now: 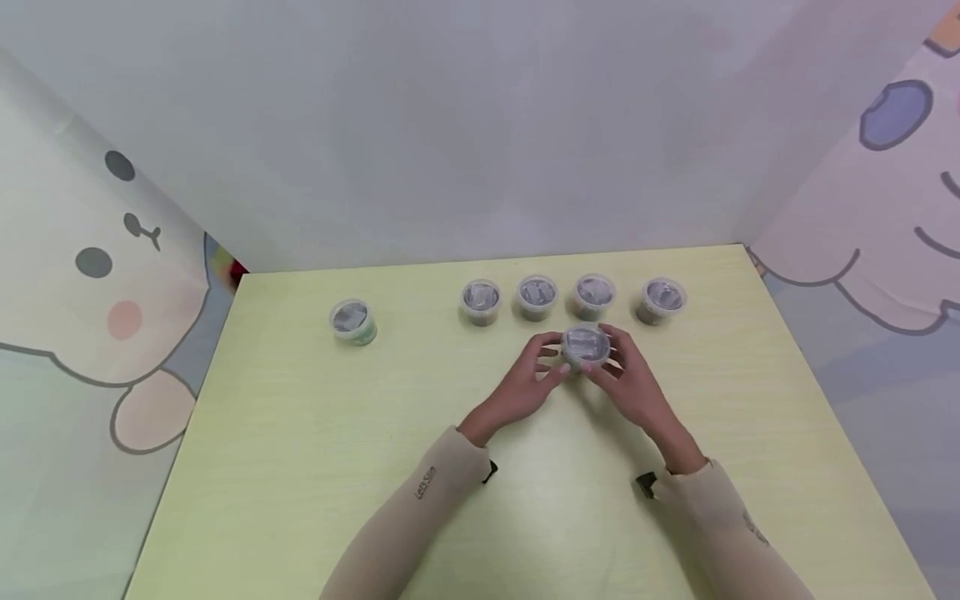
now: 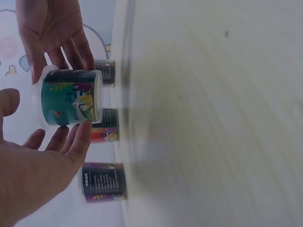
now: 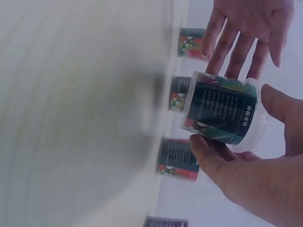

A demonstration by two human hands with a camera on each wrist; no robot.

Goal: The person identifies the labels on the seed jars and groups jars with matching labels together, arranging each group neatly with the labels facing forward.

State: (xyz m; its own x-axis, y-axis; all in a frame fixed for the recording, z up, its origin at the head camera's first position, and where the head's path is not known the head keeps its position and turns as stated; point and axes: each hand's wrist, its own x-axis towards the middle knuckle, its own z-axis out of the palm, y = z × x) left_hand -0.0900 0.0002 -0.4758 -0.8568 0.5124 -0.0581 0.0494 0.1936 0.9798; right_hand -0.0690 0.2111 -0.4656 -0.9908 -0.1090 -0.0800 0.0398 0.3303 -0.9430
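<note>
Both hands hold a small lidded plastic tub point(image 1: 586, 345) between them, raised above the table. Its clear lid faces up, and a printed wrap in dark and green tones circles the side, as both wrist views show. The left hand point(image 1: 525, 385) has its fingers against the tub's left side, the thumb by the near rim. On the opposite side the right hand point(image 1: 632, 385) curves its fingers round the wall, its thumb also near the front rim. In the left wrist view, the left hand's fingers point(image 2: 80, 144) touch the colourful wrap point(image 2: 68, 99).
Behind the held tub several similar tubs stand along the table's back, among them one point(image 1: 481, 301) and the rightmost point(image 1: 662, 301). Another tub point(image 1: 353, 322) sits apart at the left. The pale yellow table point(image 1: 300, 450) meets a plain backdrop point(image 1: 480, 142).
</note>
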